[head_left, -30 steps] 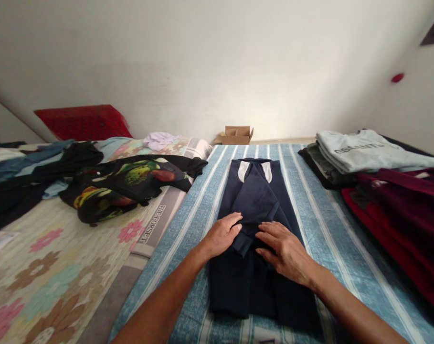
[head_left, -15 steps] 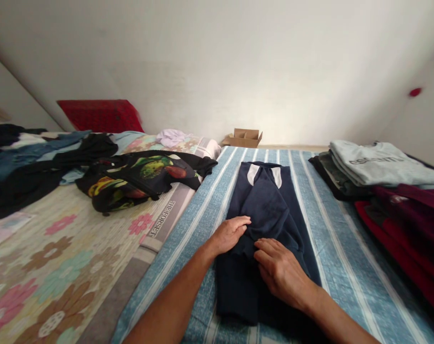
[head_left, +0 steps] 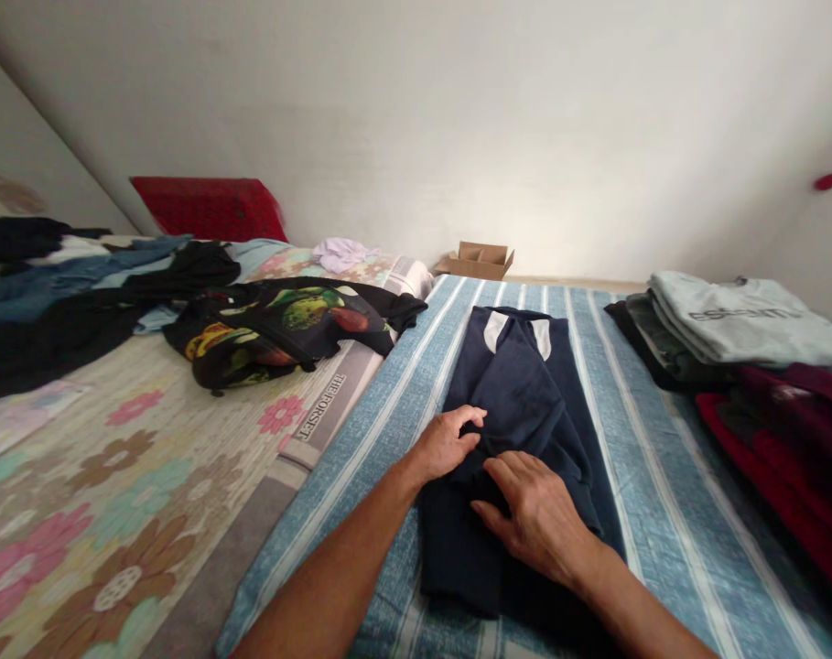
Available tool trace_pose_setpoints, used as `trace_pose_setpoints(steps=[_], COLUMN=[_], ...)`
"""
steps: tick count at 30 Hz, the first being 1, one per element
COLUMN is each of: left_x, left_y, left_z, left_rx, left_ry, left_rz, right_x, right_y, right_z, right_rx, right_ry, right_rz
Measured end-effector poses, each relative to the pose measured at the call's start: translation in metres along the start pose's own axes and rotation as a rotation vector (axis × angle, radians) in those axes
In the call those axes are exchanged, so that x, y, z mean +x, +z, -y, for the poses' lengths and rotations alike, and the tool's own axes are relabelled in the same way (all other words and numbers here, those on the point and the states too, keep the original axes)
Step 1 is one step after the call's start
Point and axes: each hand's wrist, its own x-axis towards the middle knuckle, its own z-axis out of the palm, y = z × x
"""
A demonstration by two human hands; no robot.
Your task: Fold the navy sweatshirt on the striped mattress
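Note:
A navy long-sleeved top (head_left: 518, 384) with two white patches near its collar lies lengthwise in front of me, its sides and sleeves folded inward. My left hand (head_left: 449, 444) touches its left side around the middle, thumb and fingers apart. Close by on the right, my right hand (head_left: 535, 508) rests over the lower part of the top with fingers bent and thumb spread away from them. Dark cloth shows between that thumb and the fingers. The right palm and wrist hide some of the lower right portion.
Under the top is a blue striped sheet (head_left: 361, 476). Folded clothes (head_left: 745, 320) are stacked at right, with maroon and red garments (head_left: 786, 430) nearer. On the floral bedding (head_left: 202, 485) at left lie a black printed garment (head_left: 285, 329) and other loose clothes. A cardboard box (head_left: 484, 261) stands at the far edge.
The view has shifted slightly left, so things appear farther right. My right thumb has come out from under the hand and spread from the fingers; the left thumb and fingers have parted more.

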Motion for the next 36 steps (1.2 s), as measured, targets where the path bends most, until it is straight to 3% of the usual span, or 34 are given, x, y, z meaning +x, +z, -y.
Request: trace_pose_setpoints(steps=[6,10,14,22,28,36], left_x=[-0.010,-0.020,-0.025,-0.024,-0.022,-0.021], left_y=[-0.022,-0.038,-0.036,-0.032,-0.034,-0.035], left_z=[-0.018,-0.028,-0.028,-0.027,-0.030,-0.031], left_rx=[-0.061,-0.002,0.128,0.200,0.172,0.155], left_ry=[0.057,0.098,0.020,0.031,0.089,0.065], left_rz=[-0.014,0.196,0.297,0.304,0.289,0.320], right_x=[-0.002,-0.004,-0.003,-0.004,-0.009,-0.008], right_y=[0.008,0.013,0.016,0.019,0.022,0.019], right_z=[-0.003,-0.004,-0.004,-0.006,-0.008,-0.005], right_rx=[0.012,0.056,0.080,0.108,0.004,-0.028], right_ry=[0.009,0.021,0.010,-0.032,-0.113,-0.129], right_rz=[-0.052,-0.129,-0.194,-0.259,-0.325,-0.246])
